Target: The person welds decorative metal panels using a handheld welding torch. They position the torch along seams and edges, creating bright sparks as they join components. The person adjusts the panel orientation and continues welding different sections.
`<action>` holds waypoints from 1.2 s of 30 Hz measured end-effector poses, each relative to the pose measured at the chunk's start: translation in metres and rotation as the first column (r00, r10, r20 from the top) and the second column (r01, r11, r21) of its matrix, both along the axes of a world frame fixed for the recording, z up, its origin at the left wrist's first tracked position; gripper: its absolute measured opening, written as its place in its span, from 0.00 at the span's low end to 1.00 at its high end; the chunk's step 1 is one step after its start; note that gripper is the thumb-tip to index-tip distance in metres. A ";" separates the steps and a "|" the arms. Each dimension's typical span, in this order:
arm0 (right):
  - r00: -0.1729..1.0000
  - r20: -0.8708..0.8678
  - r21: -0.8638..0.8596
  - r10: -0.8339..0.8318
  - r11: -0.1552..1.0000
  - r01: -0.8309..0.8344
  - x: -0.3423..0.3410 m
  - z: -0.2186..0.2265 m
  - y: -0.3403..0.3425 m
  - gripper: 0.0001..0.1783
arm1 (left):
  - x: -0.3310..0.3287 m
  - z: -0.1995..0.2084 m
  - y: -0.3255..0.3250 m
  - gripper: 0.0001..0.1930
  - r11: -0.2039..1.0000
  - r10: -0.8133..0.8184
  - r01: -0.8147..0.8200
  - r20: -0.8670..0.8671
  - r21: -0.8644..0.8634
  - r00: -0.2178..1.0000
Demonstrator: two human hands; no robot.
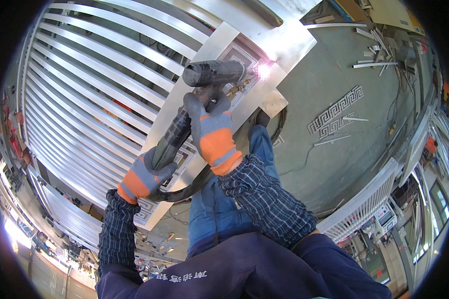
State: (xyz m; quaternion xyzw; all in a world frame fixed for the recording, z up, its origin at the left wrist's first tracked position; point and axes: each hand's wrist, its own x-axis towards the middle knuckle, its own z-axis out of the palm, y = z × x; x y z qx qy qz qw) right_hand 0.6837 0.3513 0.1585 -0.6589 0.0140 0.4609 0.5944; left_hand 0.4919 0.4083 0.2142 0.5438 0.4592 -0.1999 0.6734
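Observation:
A black-wrapped welding torch (215, 74) lies slantwise across a silver metal frame member (204, 55). At its tip a bright pinkish-white arc (263, 71) glares against the frame, washing out detail there. My right hand (213, 134), in a grey and orange glove, is closed round the torch just below its head. Lower down, my left hand (147, 177), gloved alike, wraps the torch's taped rear part (172, 137), where the thick black cable (184, 193) curves away. Fretwork panels with a square spiral pattern (234, 54) sit inside the frame, partly covered by the torch and hands.
Long parallel metal slats (95, 74) fill the left side. On the grey-green floor (329, 164) to the right lie loose fretwork pieces (336, 112), a thin cable and metal strips. Offcuts (376, 50) are heaped at far right. A slatted panel (361, 212) stands lower right.

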 end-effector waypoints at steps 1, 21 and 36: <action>1.000 0.006 -0.008 -0.002 1.000 0.002 0.000 -0.001 0.000 0.18 | 0.000 -0.001 0.000 0.18 1.000 -0.005 0.005 0.003 0.005 1.000; 0.997 -0.079 -0.070 -0.017 0.997 0.012 -0.015 0.005 -0.001 0.20 | -0.017 -0.006 -0.003 0.19 1.000 -0.020 0.020 0.011 0.005 1.000; 0.621 0.540 -0.147 0.568 0.790 -0.595 0.054 0.081 -0.055 0.41 | 0.077 0.001 -0.216 0.32 0.798 0.594 -0.539 0.203 -0.271 0.778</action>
